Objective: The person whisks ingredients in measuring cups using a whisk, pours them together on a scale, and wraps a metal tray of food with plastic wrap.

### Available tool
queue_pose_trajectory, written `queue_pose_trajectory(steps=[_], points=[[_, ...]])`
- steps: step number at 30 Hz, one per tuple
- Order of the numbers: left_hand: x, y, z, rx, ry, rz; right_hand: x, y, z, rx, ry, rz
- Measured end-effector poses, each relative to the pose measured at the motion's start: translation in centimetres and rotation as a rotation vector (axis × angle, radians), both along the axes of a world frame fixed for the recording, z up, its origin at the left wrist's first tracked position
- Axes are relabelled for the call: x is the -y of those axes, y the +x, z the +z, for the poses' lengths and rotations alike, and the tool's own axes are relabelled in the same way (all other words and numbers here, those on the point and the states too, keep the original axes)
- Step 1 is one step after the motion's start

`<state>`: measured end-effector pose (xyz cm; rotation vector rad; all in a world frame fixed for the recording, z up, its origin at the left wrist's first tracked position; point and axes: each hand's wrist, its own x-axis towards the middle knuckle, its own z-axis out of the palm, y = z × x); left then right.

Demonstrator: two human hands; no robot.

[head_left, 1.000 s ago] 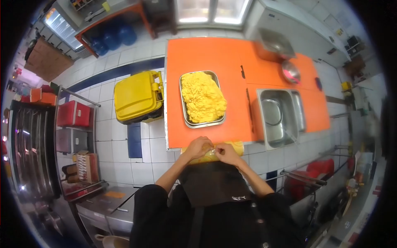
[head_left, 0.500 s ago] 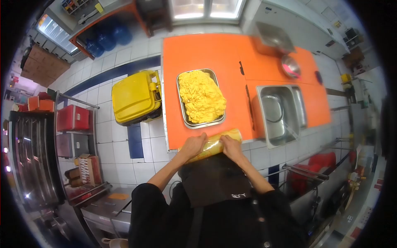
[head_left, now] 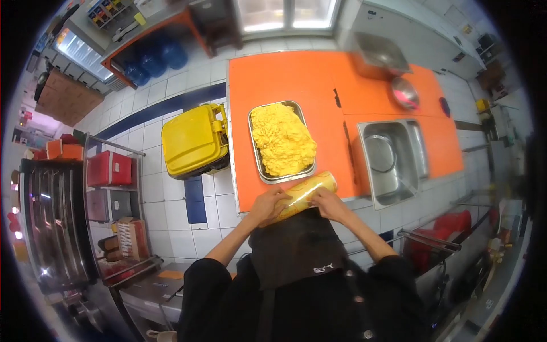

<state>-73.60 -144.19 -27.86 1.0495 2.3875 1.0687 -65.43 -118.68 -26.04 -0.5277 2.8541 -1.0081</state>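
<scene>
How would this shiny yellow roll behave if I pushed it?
The yellow roll would probably roll, given its cylindrical shape. Its glossy surface may be slippery. It looks straight between the left hand and right hand, so it's likely stiff.

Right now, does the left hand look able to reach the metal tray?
Probably yes: bare orange tabletop lies between the left hand and the metal tray, though that hand holds the yellow roll.

Floor: white tiles (head_left: 171,215), with a dark-blue tile strip (head_left: 196,208) off the left edge of the orange table (head_left: 310,74). Beyond the far edge stands a glass-doored cabinet (head_left: 312,14) (both doors brightly lit). An orange-framed counter (head_left: 154,32) stands beyond the far left corner; a pale unit (head_left: 393,28), beyond the far right.
</scene>
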Motion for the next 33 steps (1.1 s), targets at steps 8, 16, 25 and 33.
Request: queue_pose_trajectory(steps=[8,16,25,33], points=[[-1.2,0.9,-0.4,0.093,0.197,0.151,-2.4,-1.4,-1.9,-0.219,0.215,-0.033],[-1.5,1.9,-1.6,0.229,-0.138,0.12,-2.7,-2.7,-3.0,-0.026,0.315,-0.069],[0.8,2.1,1.9,0.136,-0.424,-0.153,-3.9,-0.9,-1.7,0.416,-0.022,0.016],[1.4,0.4,0.5,-0.118,-0.041,-0.135,-4.4,-2.4,3.7,0.393,0.259,-0.057]])
